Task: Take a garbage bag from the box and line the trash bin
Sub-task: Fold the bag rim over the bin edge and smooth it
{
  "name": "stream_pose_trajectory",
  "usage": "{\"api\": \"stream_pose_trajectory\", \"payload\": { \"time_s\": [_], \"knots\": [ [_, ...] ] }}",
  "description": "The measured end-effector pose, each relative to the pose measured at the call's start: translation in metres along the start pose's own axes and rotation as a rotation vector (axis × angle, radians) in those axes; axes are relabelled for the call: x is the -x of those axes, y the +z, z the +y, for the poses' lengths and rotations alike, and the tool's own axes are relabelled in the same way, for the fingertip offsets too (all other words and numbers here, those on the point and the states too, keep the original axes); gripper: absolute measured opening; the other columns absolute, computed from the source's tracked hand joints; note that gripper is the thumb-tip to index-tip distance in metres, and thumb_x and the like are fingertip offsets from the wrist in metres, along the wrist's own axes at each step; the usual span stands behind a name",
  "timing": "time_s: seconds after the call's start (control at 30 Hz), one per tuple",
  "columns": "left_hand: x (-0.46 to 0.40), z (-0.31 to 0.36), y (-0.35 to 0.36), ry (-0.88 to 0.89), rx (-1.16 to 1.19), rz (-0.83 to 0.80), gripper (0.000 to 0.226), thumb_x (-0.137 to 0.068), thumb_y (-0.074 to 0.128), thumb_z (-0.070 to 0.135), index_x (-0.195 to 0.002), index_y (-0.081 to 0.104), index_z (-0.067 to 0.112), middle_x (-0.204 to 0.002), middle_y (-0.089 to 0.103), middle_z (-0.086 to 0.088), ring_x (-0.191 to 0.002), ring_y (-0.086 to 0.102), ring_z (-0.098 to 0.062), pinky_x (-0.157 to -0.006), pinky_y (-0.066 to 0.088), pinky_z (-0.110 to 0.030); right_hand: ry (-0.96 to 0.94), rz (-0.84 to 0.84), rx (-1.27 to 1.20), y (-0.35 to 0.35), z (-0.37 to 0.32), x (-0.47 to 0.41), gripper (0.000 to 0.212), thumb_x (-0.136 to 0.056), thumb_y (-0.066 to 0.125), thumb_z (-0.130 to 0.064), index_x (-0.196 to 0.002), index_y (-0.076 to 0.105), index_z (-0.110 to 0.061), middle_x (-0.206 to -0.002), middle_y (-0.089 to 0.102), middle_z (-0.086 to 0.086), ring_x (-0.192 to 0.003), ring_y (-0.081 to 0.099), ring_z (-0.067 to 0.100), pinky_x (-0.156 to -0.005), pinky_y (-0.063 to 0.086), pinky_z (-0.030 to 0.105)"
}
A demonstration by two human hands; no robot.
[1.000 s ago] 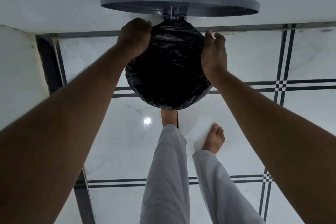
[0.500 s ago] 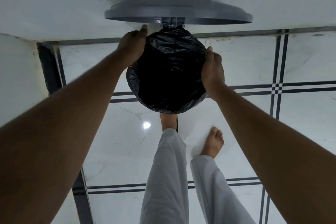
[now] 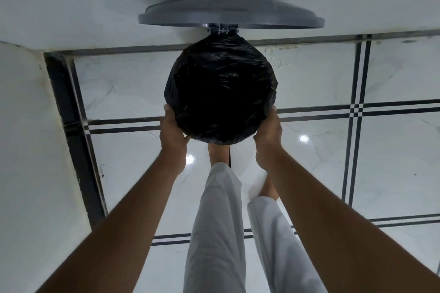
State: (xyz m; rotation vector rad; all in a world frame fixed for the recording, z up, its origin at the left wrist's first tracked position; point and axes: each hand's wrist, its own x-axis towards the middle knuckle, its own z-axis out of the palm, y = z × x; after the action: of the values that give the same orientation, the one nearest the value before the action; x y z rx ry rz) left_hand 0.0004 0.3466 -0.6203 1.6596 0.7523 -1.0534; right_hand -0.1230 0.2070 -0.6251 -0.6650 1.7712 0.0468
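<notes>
Both hands have slid from the far rim to the near rim; left hand (image 3: 172, 134) and right hand (image 3: 267, 135) press the garbage bag (image 3: 220, 88) over the trash bin edge, fingers cupped round it; lining nearly done

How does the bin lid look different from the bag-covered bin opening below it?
The lid is grey, smooth plastic and stands raised on its hinge; the bag-covered bin opening is black, crinkled and glossy. The lid looks wider. The left hand and right hand touch only the opening. Both are round.
</notes>
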Motion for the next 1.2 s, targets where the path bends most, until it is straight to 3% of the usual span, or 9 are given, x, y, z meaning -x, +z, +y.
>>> {"api": "stream_pose_trajectory", "payload": {
  "time_s": [0.13, 0.27, 0.33, 0.43, 0.5, 0.67, 0.87, 1.1, 1.2],
  "knots": [
    [-0.021, 0.002, -0.013, -0.113, 0.107, -0.024, 0.066, -0.112, 0.029, 0.062, -0.151, 0.060, 0.019, -0.146, 0.069, 0.000, -0.135, 0.061, -0.022, -0.118, 0.046, -0.049, 0.020, -0.027, -0.051, -0.002, -0.012, -0.006, 0.051, -0.118, 0.033, -0.046, -0.154, 0.062, -0.025, -0.154, 0.065, -0.002, -0.141, 0.059, 0.021, -0.126, 0.043, 0.043],
    [-0.035, 0.016, -0.013, -0.080, 0.025, 0.166, 0.058, -0.110, 0.041, 0.057, -0.143, 0.065, 0.016, -0.133, 0.068, 0.003, -0.115, 0.065, -0.018, -0.100, 0.047, -0.039, -0.015, 0.054, -0.002, 0.000, -0.023, -0.013, 0.055, -0.114, 0.036, -0.051, -0.153, 0.061, -0.022, -0.145, 0.066, -0.004, -0.107, 0.061, 0.012, -0.084, 0.047, 0.030],
    [-0.039, 0.020, -0.012, -0.072, 0.048, 0.140, 0.055, -0.111, 0.043, 0.054, -0.147, 0.060, 0.016, -0.139, 0.068, 0.001, -0.115, 0.067, -0.018, -0.092, 0.049, -0.038, 0.006, 0.081, -0.023, -0.001, -0.023, -0.014, 0.059, -0.112, 0.036, -0.054, -0.159, 0.055, -0.022, -0.147, 0.064, -0.004, -0.118, 0.061, 0.017, -0.092, 0.047, 0.033],
    [-0.042, 0.021, -0.015, -0.138, 0.117, 0.007, 0.059, -0.112, 0.037, 0.055, -0.148, 0.061, 0.015, -0.138, 0.072, -0.003, -0.126, 0.068, -0.026, -0.110, 0.052, -0.046, 0.018, -0.046, -0.072, -0.002, -0.020, -0.013, 0.053, -0.115, 0.034, -0.052, -0.149, 0.066, -0.027, -0.144, 0.071, -0.003, -0.131, 0.065, 0.020, -0.116, 0.051, 0.043],
    [-0.044, 0.021, -0.015, -0.138, 0.066, 0.044, 0.061, -0.111, 0.037, 0.057, -0.148, 0.061, 0.014, -0.136, 0.071, -0.003, -0.128, 0.066, -0.026, -0.115, 0.049, -0.049, 0.004, -0.045, -0.069, -0.003, -0.021, -0.012, 0.048, -0.115, 0.036, -0.050, -0.138, 0.071, -0.027, -0.135, 0.074, -0.006, -0.123, 0.067, 0.017, -0.109, 0.054, 0.039],
    [-0.049, 0.016, -0.008, 0.138, -0.182, 0.190, 0.033, -0.111, 0.047, 0.039, -0.080, 0.052, 0.029, -0.084, 0.050, 0.010, -0.080, 0.051, -0.008, -0.080, 0.042, -0.029, -0.071, 0.039, 0.005, 0.001, -0.023, -0.021, 0.033, -0.108, 0.042, -0.046, -0.120, 0.063, -0.022, -0.113, 0.060, -0.004, -0.094, 0.056, 0.019, -0.072, 0.043, 0.031],
    [-0.050, 0.016, -0.010, 0.165, -0.234, 0.074, 0.032, -0.107, 0.049, 0.052, -0.121, 0.066, 0.030, -0.117, 0.070, 0.010, -0.119, 0.067, -0.018, -0.106, 0.055, -0.041, -0.133, -0.058, 0.056, 0.006, -0.019, -0.042, 0.069, -0.099, 0.035, -0.061, -0.151, 0.062, -0.024, -0.144, 0.070, 0.002, -0.131, 0.065, 0.026, -0.100, 0.056, 0.043],
    [-0.051, 0.017, -0.018, 0.151, -0.307, 0.079, 0.035, -0.099, 0.048, 0.062, -0.112, 0.067, 0.036, -0.119, 0.072, 0.007, -0.121, 0.069, -0.027, -0.108, 0.055, -0.047, -0.119, -0.068, 0.175, -0.007, -0.034, -0.039, 0.061, -0.113, 0.028, -0.060, -0.154, 0.062, -0.031, -0.147, 0.067, -0.003, -0.135, 0.060, 0.022, -0.095, 0.045, 0.036],
    [-0.052, 0.008, -0.026, 0.145, -0.321, 0.085, 0.041, -0.097, 0.050, 0.062, -0.117, 0.068, 0.032, -0.118, 0.073, 0.005, -0.122, 0.069, -0.028, -0.109, 0.055, -0.051, -0.145, -0.132, 0.232, -0.007, -0.045, -0.037, 0.059, -0.119, 0.025, -0.055, -0.159, 0.059, -0.028, -0.142, 0.065, -0.006, -0.130, 0.060, 0.019, -0.077, 0.044, 0.023]
  ]
}}
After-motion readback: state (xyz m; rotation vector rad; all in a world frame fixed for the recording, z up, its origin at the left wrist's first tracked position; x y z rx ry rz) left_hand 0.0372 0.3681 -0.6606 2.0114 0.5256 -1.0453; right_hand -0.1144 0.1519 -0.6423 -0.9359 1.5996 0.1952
